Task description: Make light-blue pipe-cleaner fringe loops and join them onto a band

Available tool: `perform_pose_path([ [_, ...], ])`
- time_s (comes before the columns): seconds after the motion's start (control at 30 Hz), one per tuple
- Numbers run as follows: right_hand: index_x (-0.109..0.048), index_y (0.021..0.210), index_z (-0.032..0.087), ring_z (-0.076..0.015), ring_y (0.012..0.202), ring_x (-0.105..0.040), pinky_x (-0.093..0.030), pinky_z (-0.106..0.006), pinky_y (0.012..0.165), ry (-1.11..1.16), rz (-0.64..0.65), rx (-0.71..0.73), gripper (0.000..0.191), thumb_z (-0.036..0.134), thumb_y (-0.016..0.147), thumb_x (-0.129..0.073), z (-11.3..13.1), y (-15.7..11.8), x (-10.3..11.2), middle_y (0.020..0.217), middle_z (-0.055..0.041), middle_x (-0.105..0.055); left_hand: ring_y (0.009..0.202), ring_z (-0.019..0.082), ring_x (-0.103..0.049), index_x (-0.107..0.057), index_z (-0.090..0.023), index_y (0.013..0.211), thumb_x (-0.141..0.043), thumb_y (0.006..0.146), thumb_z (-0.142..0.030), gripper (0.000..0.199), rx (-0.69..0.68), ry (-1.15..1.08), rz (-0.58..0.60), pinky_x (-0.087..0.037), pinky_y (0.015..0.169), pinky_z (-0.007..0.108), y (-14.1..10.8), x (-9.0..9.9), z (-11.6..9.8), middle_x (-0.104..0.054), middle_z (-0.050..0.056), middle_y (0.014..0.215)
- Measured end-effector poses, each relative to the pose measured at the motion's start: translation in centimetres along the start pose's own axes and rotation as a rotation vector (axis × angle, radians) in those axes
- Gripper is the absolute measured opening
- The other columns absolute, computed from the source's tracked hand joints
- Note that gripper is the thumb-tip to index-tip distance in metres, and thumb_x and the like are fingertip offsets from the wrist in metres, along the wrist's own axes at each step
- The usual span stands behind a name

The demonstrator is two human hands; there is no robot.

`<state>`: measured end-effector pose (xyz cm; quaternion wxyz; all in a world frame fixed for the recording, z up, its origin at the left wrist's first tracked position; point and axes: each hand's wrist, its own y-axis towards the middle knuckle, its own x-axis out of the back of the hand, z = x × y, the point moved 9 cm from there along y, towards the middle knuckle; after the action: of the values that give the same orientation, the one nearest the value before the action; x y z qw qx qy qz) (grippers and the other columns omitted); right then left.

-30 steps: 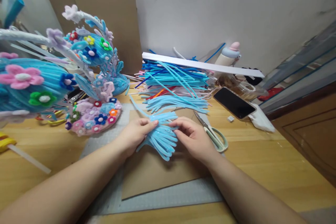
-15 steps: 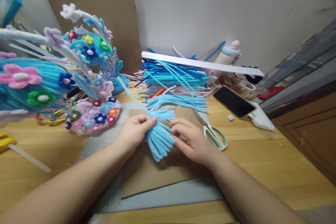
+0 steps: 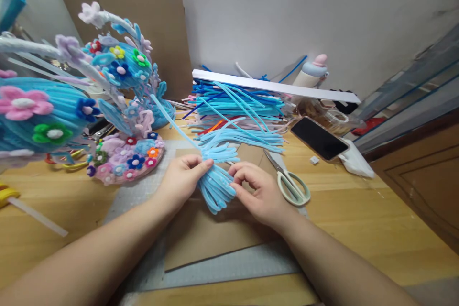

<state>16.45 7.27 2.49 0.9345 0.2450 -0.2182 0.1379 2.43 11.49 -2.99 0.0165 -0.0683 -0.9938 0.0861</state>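
A bundle of light blue pipe cleaners [image 3: 217, 189] is gathered at its middle, with looped ends fanning down toward me. My left hand [image 3: 184, 174] pinches its gathered waist between thumb and fingers. From that waist one long pipe cleaner [image 3: 175, 126] sticks out to the upper left. At the bundle's right side my right hand [image 3: 260, 191] has thumb and forefinger closed on the tip of a loop. Under both hands lies a sheet of brown cardboard [image 3: 204, 239] on a grey cutting mat [image 3: 251, 270].
Green-handled scissors [image 3: 294, 189] lie to the right, near a phone [image 3: 319, 137]. Behind are piled loose pipe cleaners [image 3: 240, 105] beneath a white strip [image 3: 272, 85]. Flower-covered pipe cleaner decorations [image 3: 129, 160] stand at left, before upright cardboard [image 3: 143, 24]. A bottle [image 3: 310, 74] stands at the back.
My right fingers have closed in on a loop at the bundle's right side. The fanned loops have lifted slightly. My left hand keeps its pinch.
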Motion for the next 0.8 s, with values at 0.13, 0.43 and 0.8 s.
perform_pose_path([
  [0.13,-0.048,0.069,0.018,-0.015,0.079,-0.054,-0.043,-0.029,0.073,0.014,-0.046,-0.005,0.014,0.011,0.08,-0.051,0.2,-0.1,0.2,0.082,-0.0039,-0.054,0.05,0.009,-0.047,-0.059,-0.012,0.059,-0.065,0.068,-0.04,0.03,-0.042,0.011,-0.041,-0.036,0.049,0.02,-0.2,0.1,-0.5,-0.054,-0.002,0.053],
  [0.43,-0.051,0.072,0.018,-0.0141,0.068,-0.05,-0.04,-0.027,0.064,-0.113,-0.064,-0.093,0.01,0.015,0.082,-0.052,-0.8,-0.2,0.4,0.072,-0.0015,-0.052,0.05,0.009,-0.045,-0.059,-0.012,0.059,-0.065,0.068,-0.039,0.029,-0.081,-0.003,-0.088,-0.034,0.05,0.02,-0.3,0.5,-0.8,-0.052,-0.003,0.053],
  [0.8,-0.053,0.087,0.019,-0.0154,0.075,-0.05,-0.041,-0.029,0.065,-0.094,-0.076,0.089,0.009,0.014,0.079,-0.052,0.9,-0.4,1.7,0.082,-0.0031,-0.052,0.055,0.01,-0.051,-0.06,-0.013,0.064,-0.067,0.068,-0.035,0.024,-0.064,-0.111,0.118,-0.041,0.056,0.022,0.1,-0.7,-0.9,-0.059,-0.002,0.059],
])
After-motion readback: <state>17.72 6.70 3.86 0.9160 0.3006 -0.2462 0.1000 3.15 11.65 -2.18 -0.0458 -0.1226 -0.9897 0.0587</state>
